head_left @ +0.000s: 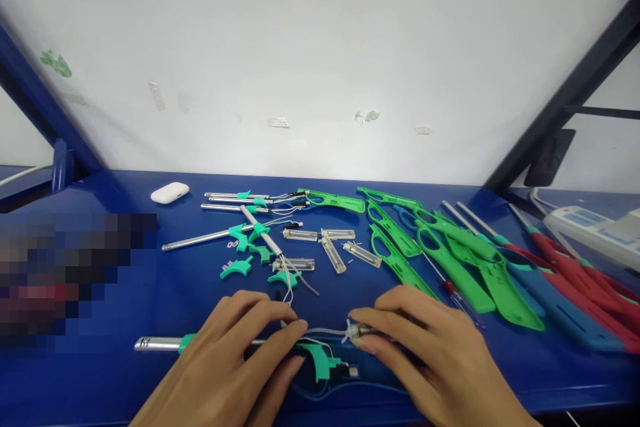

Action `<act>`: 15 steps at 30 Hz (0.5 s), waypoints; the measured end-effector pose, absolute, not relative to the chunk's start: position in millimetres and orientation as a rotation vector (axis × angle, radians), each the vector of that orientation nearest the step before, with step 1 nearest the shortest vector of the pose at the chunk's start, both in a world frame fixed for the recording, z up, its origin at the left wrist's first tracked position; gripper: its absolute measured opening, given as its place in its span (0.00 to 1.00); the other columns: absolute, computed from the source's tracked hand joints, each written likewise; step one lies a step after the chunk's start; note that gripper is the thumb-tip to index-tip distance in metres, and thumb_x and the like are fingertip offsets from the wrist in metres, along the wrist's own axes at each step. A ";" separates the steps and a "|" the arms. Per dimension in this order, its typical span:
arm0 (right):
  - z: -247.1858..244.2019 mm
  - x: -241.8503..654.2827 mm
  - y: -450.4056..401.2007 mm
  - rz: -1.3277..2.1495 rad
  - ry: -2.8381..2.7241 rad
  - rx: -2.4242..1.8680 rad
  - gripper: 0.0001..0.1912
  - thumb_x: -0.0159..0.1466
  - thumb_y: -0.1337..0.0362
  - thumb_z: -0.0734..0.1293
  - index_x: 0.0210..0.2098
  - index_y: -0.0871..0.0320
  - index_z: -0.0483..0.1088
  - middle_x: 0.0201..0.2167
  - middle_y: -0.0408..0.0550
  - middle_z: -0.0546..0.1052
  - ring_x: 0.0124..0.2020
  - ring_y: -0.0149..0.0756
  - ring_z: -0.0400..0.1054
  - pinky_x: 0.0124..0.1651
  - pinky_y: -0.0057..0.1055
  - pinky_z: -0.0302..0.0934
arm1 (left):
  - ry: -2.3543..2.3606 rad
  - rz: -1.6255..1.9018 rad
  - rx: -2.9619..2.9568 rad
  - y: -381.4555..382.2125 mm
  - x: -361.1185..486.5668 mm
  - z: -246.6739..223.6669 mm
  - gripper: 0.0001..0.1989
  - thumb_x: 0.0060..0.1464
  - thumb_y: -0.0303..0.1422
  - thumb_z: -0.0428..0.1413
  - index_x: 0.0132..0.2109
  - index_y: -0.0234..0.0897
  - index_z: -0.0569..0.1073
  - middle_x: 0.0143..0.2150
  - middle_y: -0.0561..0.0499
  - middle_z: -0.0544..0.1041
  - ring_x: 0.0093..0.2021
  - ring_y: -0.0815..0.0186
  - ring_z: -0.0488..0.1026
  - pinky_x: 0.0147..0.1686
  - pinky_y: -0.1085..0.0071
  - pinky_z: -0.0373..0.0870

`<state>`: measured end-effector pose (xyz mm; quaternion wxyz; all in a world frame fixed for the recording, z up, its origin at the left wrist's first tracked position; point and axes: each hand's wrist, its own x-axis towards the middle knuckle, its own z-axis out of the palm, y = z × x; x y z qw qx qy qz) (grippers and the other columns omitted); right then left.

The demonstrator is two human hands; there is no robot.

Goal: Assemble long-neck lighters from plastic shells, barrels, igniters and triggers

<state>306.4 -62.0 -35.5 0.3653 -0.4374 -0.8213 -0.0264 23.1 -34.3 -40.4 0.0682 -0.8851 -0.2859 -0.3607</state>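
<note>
My left hand (245, 353) is curled over a lighter's blue handle half (373, 377) lying near the front edge, its fingers closed around the part beneath them. From under that hand a metal tube (159, 344) sticks out to the left. A teal trigger (323, 359) with thin wires sits to the right of my fingertips. My right hand (425, 347) pinches a small clear fuel tank (361, 329) by its valve end; most of the tank is hidden by the fingers. A pale hose (325, 331) runs from the valve towards my left fingers.
Several clear fuel tanks (363, 255), teal triggers (237, 267) and metal tubes (195, 239) lie behind my hands. Green handle halves (400, 260), a screwdriver (453, 290) and red and blue lighters (545, 300) lie right. A white earbud case (170, 193) sits back left.
</note>
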 end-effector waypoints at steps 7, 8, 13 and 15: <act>-32.5 308.2 -63.0 0.013 -2.163 -1.078 0.14 0.83 0.53 0.65 0.45 0.49 0.81 0.38 0.36 0.87 0.34 0.28 0.82 0.42 0.27 0.74 | -0.889 -1.038 -2.696 -34.6 29.6 -36.4 0.14 0.80 0.26 0.49 0.52 0.44 0.79 0.46 0.53 0.85 0.44 0.66 0.82 0.47 0.72 0.82; -32.7 308.4 -62.7 0.028 -2.166 -1.086 0.14 0.83 0.53 0.66 0.45 0.48 0.81 0.38 0.36 0.86 0.34 0.29 0.81 0.42 0.28 0.74 | -0.896 -1.050 -2.699 -34.8 29.8 -36.0 0.14 0.80 0.26 0.49 0.52 0.44 0.79 0.45 0.53 0.85 0.43 0.66 0.81 0.47 0.72 0.82; -35.8 309.7 -62.9 0.120 -2.176 -1.105 0.13 0.83 0.54 0.66 0.45 0.47 0.81 0.37 0.36 0.85 0.35 0.29 0.80 0.40 0.28 0.73 | -0.875 -1.080 -2.731 -35.8 29.8 -35.8 0.15 0.80 0.26 0.49 0.50 0.43 0.79 0.42 0.53 0.83 0.39 0.68 0.79 0.43 0.77 0.82; -36.9 310.4 -63.4 0.153 -2.189 -1.113 0.13 0.83 0.54 0.66 0.45 0.47 0.81 0.38 0.36 0.85 0.36 0.29 0.80 0.41 0.27 0.73 | -0.874 -1.093 -2.743 -35.9 30.3 -35.9 0.15 0.79 0.25 0.49 0.51 0.43 0.79 0.42 0.52 0.82 0.39 0.69 0.79 0.42 0.78 0.82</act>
